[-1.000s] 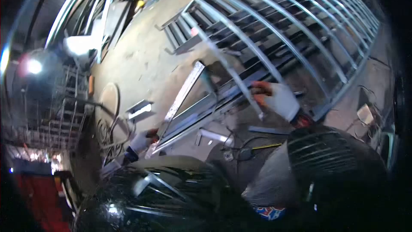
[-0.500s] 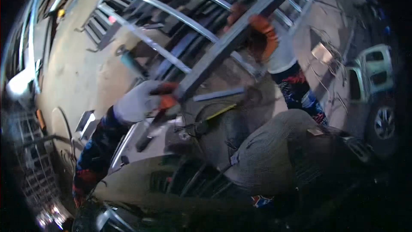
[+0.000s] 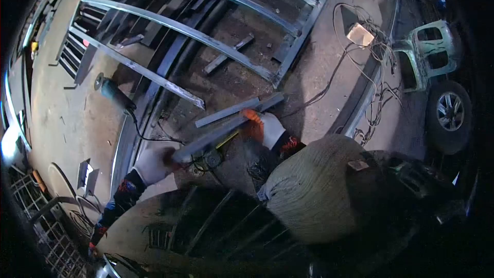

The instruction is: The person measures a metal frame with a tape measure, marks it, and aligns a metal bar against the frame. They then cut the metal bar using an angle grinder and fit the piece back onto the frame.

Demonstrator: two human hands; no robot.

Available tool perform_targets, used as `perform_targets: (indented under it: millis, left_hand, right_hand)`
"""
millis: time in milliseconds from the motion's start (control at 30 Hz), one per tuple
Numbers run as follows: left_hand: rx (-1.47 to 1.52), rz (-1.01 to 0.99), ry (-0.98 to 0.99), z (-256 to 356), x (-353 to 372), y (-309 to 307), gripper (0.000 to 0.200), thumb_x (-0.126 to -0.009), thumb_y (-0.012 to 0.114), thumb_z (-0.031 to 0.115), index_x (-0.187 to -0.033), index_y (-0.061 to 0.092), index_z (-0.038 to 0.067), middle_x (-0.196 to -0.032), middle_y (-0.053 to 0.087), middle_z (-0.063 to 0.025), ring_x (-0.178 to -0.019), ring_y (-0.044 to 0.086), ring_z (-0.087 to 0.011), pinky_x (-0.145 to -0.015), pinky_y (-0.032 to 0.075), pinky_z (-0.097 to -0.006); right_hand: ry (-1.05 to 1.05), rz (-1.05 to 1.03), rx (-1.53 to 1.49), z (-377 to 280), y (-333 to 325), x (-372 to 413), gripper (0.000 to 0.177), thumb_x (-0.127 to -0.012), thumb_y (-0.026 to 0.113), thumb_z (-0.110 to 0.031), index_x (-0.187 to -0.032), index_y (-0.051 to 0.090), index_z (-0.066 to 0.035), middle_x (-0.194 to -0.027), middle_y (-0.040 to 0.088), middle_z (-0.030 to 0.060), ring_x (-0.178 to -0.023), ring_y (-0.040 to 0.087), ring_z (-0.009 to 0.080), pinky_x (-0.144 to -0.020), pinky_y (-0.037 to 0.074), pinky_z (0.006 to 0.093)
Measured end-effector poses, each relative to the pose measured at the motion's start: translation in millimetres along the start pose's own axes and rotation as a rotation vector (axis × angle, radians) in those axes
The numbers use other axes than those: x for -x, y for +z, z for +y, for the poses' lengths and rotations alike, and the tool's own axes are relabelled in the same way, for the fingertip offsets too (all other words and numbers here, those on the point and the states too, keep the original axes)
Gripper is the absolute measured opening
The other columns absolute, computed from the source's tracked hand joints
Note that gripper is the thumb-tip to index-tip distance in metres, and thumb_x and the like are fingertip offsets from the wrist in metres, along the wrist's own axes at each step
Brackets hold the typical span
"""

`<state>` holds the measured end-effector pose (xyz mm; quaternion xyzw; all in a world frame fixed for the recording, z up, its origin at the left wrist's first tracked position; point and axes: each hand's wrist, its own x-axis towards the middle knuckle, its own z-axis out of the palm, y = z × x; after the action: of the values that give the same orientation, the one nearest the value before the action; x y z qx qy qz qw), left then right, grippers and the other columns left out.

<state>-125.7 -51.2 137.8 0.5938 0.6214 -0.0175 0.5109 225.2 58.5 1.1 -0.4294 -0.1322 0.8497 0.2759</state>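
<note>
A grey metal bar (image 3: 213,138) slants low over the ground in front of me, between my two gloved hands. My left hand (image 3: 155,164), in a white and orange glove, is closed round its near left end; the fingertips are blurred. Further along, my right hand (image 3: 263,127) grips the bar from above with orange glove fingers. A second, shorter metal bar (image 3: 227,112) lies just beyond it, roughly parallel. Under the held bar a thin yellow strip (image 3: 227,140) shows in part.
A welded metal frame (image 3: 188,31) spans the area ahead. A teal angle grinder (image 3: 116,94) lies to the left with its cord trailing toward me. Tangled cables (image 3: 378,80) and a wheel (image 3: 449,110) are at right. A short bar (image 3: 229,54) lies inside the frame.
Both hands have lowered the bar from above the frame's edge down toward the ground, nearer my knees. My view has shifted, and the second bar and grinder show more plainly.
</note>
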Motion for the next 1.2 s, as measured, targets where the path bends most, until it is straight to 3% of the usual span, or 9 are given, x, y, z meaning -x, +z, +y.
perform_targets:
  millis: [33, 133, 200, 300, 433, 533, 733, 867, 1200]
  left_hand:
    - [-0.150, 0.156, -0.028, 1.5, -2.8, -1.7, 0.042, -0.082, 0.077, 0.026, -0.118, 0.072, 0.004, -0.090, 0.073, -0.0207, -0.083, 0.071, -0.0355, -0.075, 0.055, -0.0438]
    - [-0.126, 0.170, -0.045, -5.3, -14.0, -3.4, 0.033, -0.085, 0.072, 0.022, -0.113, 0.071, 0.005, -0.091, 0.071, -0.0233, -0.087, 0.069, -0.0409, -0.077, 0.054, -0.0489]
    - [-0.114, 0.140, -0.089, -9.7, -20.0, -2.2, 0.030, -0.087, 0.070, 0.022, -0.112, 0.070, 0.005, -0.091, 0.071, -0.0235, -0.088, 0.069, -0.0413, -0.077, 0.054, -0.0501]
    - [-0.200, 0.080, -0.137, -25.5, -23.1, 4.5, 0.028, -0.090, 0.067, 0.024, -0.111, 0.068, 0.005, -0.091, 0.070, -0.0242, -0.090, 0.069, -0.0429, -0.077, 0.053, -0.0522]
    - [-0.252, 0.115, -0.141, -37.2, -22.0, 1.7, 0.030, -0.093, 0.065, 0.025, -0.116, 0.065, 0.007, -0.093, 0.071, -0.0222, -0.090, 0.069, -0.0426, -0.076, 0.053, -0.0535]
    - [-0.233, 0.203, -0.129, -31.3, -28.5, -1.3, 0.030, -0.093, 0.064, 0.026, -0.117, 0.064, 0.007, -0.092, 0.071, -0.0204, -0.089, 0.070, -0.0402, -0.075, 0.054, -0.0522]
    - [-0.385, 0.243, -0.162, -31.5, -38.1, -7.3, 0.013, -0.096, 0.055, 0.019, -0.102, 0.063, 0.010, -0.084, 0.072, -0.0168, -0.081, 0.071, -0.0392, -0.070, 0.054, -0.0513]
    - [-0.366, 0.238, -0.149, -19.9, -36.4, -6.6, 0.015, -0.095, 0.058, 0.021, -0.103, 0.063, 0.009, -0.083, 0.071, -0.0188, -0.082, 0.070, -0.0405, -0.071, 0.055, -0.0523]
    - [-0.451, 0.215, -0.149, -43.6, -45.1, 14.3, 0.017, -0.095, 0.059, 0.023, -0.104, 0.063, 0.009, -0.081, 0.070, -0.0178, -0.079, 0.070, -0.0414, -0.066, 0.055, -0.0544]
  right_hand:
    - [0.008, -0.002, 0.000, 3.6, -8.9, -7.3, 0.042, -0.096, 0.073, -0.024, -0.128, 0.061, 0.001, -0.116, 0.069, 0.0141, -0.106, 0.069, 0.0295, -0.088, 0.060, 0.0435]
    - [-0.101, -0.151, 0.384, -1.8, -20.6, -21.6, 0.035, -0.101, 0.067, -0.025, -0.123, 0.062, 0.000, -0.109, 0.070, 0.0119, -0.100, 0.069, 0.0261, -0.085, 0.058, 0.0405]
    - [0.143, 0.060, -0.072, -4.0, -20.0, -28.3, 0.034, -0.100, 0.068, -0.030, -0.118, 0.063, -0.001, -0.107, 0.070, 0.0144, -0.101, 0.070, 0.0296, -0.084, 0.059, 0.0440]
    - [0.171, -0.047, -0.449, 1.5, -51.8, -40.8, 0.036, -0.102, 0.063, -0.022, -0.129, 0.060, 0.001, -0.115, 0.069, 0.0228, -0.108, 0.068, 0.0372, -0.086, 0.059, 0.0472]
    - [0.070, -0.035, -0.312, -4.6, -56.9, -41.9, 0.036, -0.104, 0.059, -0.025, -0.130, 0.060, 0.000, -0.115, 0.068, 0.0238, -0.109, 0.067, 0.0407, -0.086, 0.060, 0.0492]
    - [-0.075, 0.020, -0.142, -17.1, -51.8, -43.0, 0.029, -0.102, 0.063, -0.028, -0.115, 0.063, -0.002, -0.112, 0.070, 0.0192, -0.102, 0.070, 0.0333, -0.085, 0.061, 0.0503]
    - [0.033, 0.039, -0.143, -22.2, -54.0, -45.1, 0.034, -0.100, 0.066, -0.027, -0.123, 0.060, -0.002, -0.111, 0.070, 0.0149, -0.098, 0.071, 0.0359, -0.086, 0.059, 0.0550]
    - [-0.023, 0.112, -0.125, -23.0, -51.9, -39.6, 0.041, -0.100, 0.067, -0.032, -0.127, 0.059, -0.002, -0.113, 0.070, 0.0144, -0.099, 0.071, 0.0353, -0.085, 0.059, 0.0562]
    - [0.020, -0.021, -0.240, -22.7, -76.9, -54.2, 0.036, -0.102, 0.064, -0.025, -0.130, 0.058, -0.003, -0.112, 0.069, 0.0184, -0.100, 0.071, 0.0388, -0.081, 0.060, 0.0558]
